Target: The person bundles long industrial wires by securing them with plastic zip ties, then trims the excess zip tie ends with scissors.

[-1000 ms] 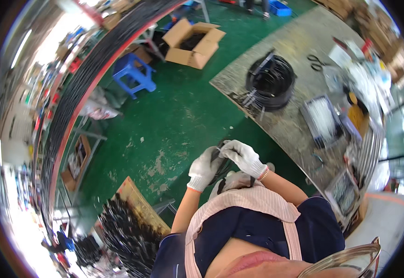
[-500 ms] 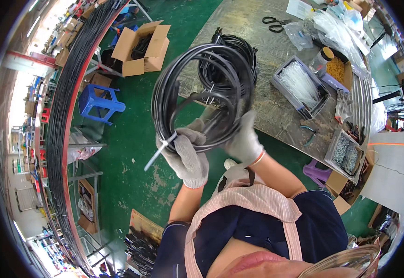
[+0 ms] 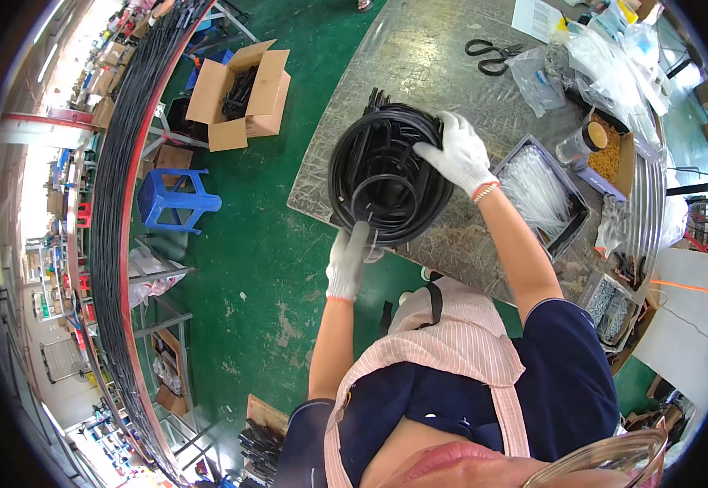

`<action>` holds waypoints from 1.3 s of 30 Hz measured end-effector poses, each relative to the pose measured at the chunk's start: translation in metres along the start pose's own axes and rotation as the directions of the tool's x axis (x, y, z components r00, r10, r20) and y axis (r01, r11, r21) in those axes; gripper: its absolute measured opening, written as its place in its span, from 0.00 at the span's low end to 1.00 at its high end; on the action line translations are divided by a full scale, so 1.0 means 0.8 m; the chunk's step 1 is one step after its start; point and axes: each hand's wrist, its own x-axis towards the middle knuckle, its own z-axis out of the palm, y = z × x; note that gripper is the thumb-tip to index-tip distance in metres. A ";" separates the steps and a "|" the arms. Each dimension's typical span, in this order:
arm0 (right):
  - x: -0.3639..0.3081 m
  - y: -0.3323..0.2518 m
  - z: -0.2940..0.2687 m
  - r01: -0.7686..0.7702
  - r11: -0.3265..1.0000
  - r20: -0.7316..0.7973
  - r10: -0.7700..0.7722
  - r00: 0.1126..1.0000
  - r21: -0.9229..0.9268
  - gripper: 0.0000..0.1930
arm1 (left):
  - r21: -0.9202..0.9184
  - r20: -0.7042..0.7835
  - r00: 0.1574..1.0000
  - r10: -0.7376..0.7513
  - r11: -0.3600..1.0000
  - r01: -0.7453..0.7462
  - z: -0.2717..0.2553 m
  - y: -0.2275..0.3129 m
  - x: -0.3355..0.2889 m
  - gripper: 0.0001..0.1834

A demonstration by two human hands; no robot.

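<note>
A thick coil of black cable (image 3: 343,175) is between my two gloved hands, above the near left corner of the metal worktable (image 3: 313,183). More black cable shows inside and behind its ring, stacked beneath it. My right hand (image 3: 458,150), in a white knit glove, grips the coil's upper right side, the thumb over the ring's inner edge. At the near edge, my left hand (image 3: 347,264) pinches the coil where a pale cable tie (image 3: 372,232) shows. Part of the left fingers is hidden by the cable.
Right of the coil stand a box of white cable ties (image 3: 533,187), a clear jar (image 3: 577,145) and a box of yellow pieces (image 3: 608,150). Scissors (image 3: 492,55) lie farther back. On the green floor at left are a blue stool (image 3: 177,195) and an open carton (image 3: 264,89).
The coil has moved away from me and onto the stacked cable at the table corner. My right hand has shifted from its lower right to its upper right side; my left hand has followed forward.
</note>
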 end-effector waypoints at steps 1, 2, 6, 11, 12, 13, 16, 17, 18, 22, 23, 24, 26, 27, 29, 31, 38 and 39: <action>0.009 0.008 0.014 -0.054 0.998 0.015 0.054 0.998 0.012 0.41 | 0.211 -0.010 0.991 -0.132 0.969 0.131 -0.002 0.000 0.014 0.21; 0.008 0.007 0.018 -0.059 0.987 0.018 0.057 0.998 0.151 0.41 | 0.145 -0.064 0.997 -0.048 0.988 0.057 0.010 0.009 0.009 0.20; 0.012 0.001 0.010 -0.079 0.990 0.094 0.067 0.993 0.120 0.42 | 0.325 -0.026 0.996 -0.089 0.941 0.093 -0.004 0.012 0.018 0.24; 0.018 0.015 0.013 0.021 0.994 -0.085 -0.012 0.996 0.110 0.41 | 0.600 -0.112 0.993 -0.036 0.794 0.096 0.011 0.050 0.045 0.27; 0.018 0.018 0.015 0.081 0.992 -0.121 -0.070 0.990 0.094 0.41 | 0.678 -0.115 0.985 -0.125 0.715 0.170 0.007 0.050 0.047 0.28; 0.017 0.020 0.016 0.139 0.987 -0.159 -0.126 0.979 0.074 0.40 | 0.749 -0.125 0.970 -0.210 0.621 0.231 0.000 0.048 0.048 0.32; 0.011 0.006 0.011 0.113 0.991 -0.125 -0.103 0.987 0.071 0.41 | 0.927 -0.056 0.971 0.233 0.373 -0.036 -0.010 0.052 0.048 0.34; 0.011 0.003 0.009 0.066 0.997 -0.092 -0.062 0.994 0.042 0.41 | 0.973 0.075 0.811 0.580 0.137 -0.187 -0.007 0.061 0.044 0.38; 0.013 0.010 0.010 0.080 0.996 -0.136 -0.074 0.988 0.037 0.40 | 0.967 0.107 0.809 0.578 0.128 -0.219 -0.001 0.074 0.054 0.38; 0.010 0.001 0.010 0.134 0.991 -0.149 -0.134 0.980 -0.010 0.42 | 0.732 0.644 0.457 0.614 -0.320 -0.601 0.046 0.131 0.117 0.50; 0.003 -0.003 0.011 0.183 0.981 -0.173 -0.171 0.970 0.059 0.46 | 0.641 0.749 0.404 0.526 -0.418 -0.644 0.057 0.139 0.133 0.51; -0.010 -0.014 0.012 0.200 0.980 -0.168 -0.195 0.966 0.012 0.48 | 0.619 0.775 0.414 0.478 -0.441 -0.650 0.064 0.139 0.144 0.55; -0.032 -0.031 0.019 0.225 0.967 -0.176 -0.243 0.954 -0.116 0.54 | 0.619 0.785 0.463 0.412 -0.517 -0.591 0.078 0.143 0.160 0.56; -0.030 -0.026 0.025 0.227 0.953 -0.219 -0.270 0.938 -0.202 0.54 | 0.623 0.782 0.483 0.394 -0.502 -0.600 0.089 0.148 0.166 0.57; -0.021 -0.022 0.036 0.194 0.925 -0.151 -0.253 0.956 -0.326 0.54 | 0.601 0.799 0.463 0.384 -0.509 -0.616 0.092 0.146 0.177 0.57; -0.012 -0.025 0.040 0.181 0.941 -0.205 -0.245 0.948 -0.288 0.53 | 0.586 0.810 0.456 0.368 -0.507 -0.632 0.094 0.146 0.187 0.57; 0.007 -0.029 0.063 0.133 0.954 -0.294 -0.213 0.932 -0.269 0.54 | 0.566 0.824 0.408 0.394 -0.626 -0.537 0.089 0.147 0.222 0.61; 0.004 -0.028 0.065 0.149 0.951 -0.317 -0.234 0.919 -0.271 0.54 | 0.562 0.825 0.401 0.399 -0.652 -0.509 0.087 0.148 0.218 0.61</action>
